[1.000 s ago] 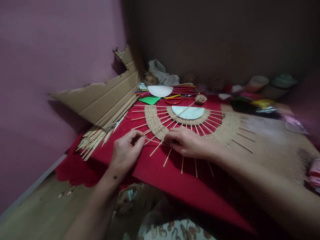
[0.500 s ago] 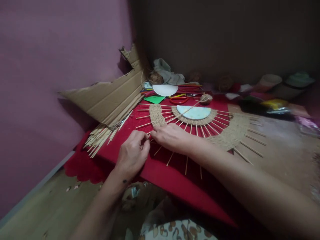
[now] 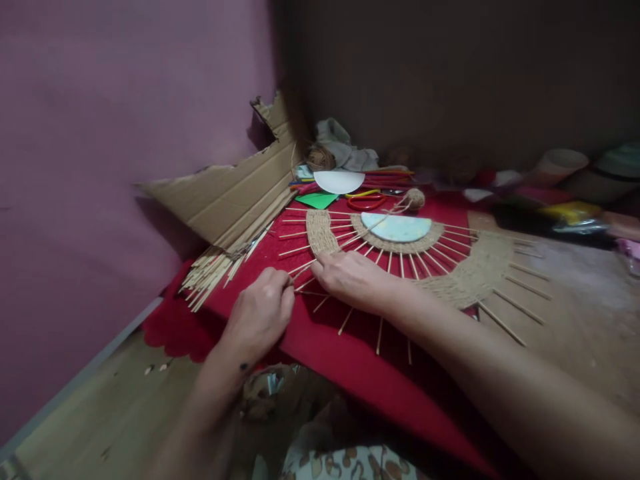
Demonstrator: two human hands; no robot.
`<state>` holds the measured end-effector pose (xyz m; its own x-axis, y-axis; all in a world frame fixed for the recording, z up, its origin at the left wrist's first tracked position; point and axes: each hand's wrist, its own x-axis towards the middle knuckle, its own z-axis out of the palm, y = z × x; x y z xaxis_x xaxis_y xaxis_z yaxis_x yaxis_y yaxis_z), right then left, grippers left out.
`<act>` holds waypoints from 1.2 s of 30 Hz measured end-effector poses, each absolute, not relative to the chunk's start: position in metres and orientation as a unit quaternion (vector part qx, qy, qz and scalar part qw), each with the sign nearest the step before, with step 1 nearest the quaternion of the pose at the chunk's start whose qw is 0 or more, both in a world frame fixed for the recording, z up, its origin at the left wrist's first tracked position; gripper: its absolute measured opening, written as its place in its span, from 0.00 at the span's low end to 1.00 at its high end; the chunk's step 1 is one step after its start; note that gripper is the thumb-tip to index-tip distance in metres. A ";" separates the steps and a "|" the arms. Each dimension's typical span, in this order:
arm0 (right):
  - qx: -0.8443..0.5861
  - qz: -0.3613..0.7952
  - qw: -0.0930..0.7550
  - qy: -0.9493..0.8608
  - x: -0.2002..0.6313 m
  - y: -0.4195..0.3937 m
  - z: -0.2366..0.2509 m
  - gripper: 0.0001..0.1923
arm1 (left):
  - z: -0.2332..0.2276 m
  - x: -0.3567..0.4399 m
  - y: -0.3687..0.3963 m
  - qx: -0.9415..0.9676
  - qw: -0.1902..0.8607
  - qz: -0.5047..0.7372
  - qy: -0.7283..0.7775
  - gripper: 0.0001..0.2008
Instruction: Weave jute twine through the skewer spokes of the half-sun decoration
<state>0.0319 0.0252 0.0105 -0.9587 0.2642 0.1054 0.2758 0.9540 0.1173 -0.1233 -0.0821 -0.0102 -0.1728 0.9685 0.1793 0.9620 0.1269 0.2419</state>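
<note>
Far left I see cardboard [image 3: 225, 200] leaning on wall, stick bundle [image 3: 210, 273] below it on red cloth [image 3: 320, 347]. My left hand [image 3: 260, 317] near cloth edge, fingers pressed together, pinching twine at stick ends; twine itself too thin to make out. My right hand [image 3: 357, 280] flat on spokes, fingers together, pressing beside woven band. Fan weave [image 3: 400, 250] lies mid-cloth on table [image 3: 575, 293]. Blue half-disc [image 3: 396, 227] at its hub. Twine ball [image 3: 415, 197] behind. Clutter far right blurred.

Part of the fan-shaped woven twine-and-stick piece [image 3: 400, 257] is covered by the right hand [image 3: 357, 280]. What is pinched by the curled left hand [image 3: 260, 313] cannot be made out. The colourful clutter of containers at the right [image 3: 575, 193] is blurred and cut off by the edge.
</note>
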 end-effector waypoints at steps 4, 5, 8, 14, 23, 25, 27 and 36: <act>-0.150 -0.028 0.047 -0.987 0.033 0.028 0.010 0.14 | -0.010 -0.130 -0.070 0.665 -0.017 0.154 0.731 0.11; -0.161 -0.005 0.053 -0.986 0.034 0.029 0.009 0.13 | -0.009 -0.130 -0.064 0.669 -0.030 0.148 0.727 0.11; -0.216 0.093 0.106 -0.966 0.037 0.037 0.006 0.11 | -0.004 -0.126 -0.044 0.691 -0.057 0.131 0.708 0.12; -0.265 0.234 0.229 -0.907 0.043 0.051 -0.002 0.14 | 0.002 -0.128 -0.010 0.714 -0.043 0.146 0.683 0.11; -0.240 0.219 0.249 -0.912 0.043 0.049 -0.009 0.20 | 0.003 -0.139 -0.008 0.630 0.055 0.222 0.742 0.12; -0.246 0.184 0.225 -0.925 0.041 0.047 -0.009 0.19 | 0.003 -0.142 -0.008 0.594 0.079 0.270 0.754 0.11; -0.257 0.150 0.190 -0.936 0.040 0.044 -0.008 0.16 | 0.002 -0.147 -0.006 0.560 0.076 0.296 0.770 0.11; -0.301 0.144 0.177 -0.926 0.037 0.050 0.005 0.17 | 0.001 -0.156 -0.005 0.561 0.059 0.270 0.780 0.09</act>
<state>0.0366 0.0499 0.0053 -0.7570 0.6076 0.2405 0.5059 0.7779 -0.3728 -0.1560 -0.0054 0.0011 -0.3639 0.9072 0.2111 0.8432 0.2246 0.4884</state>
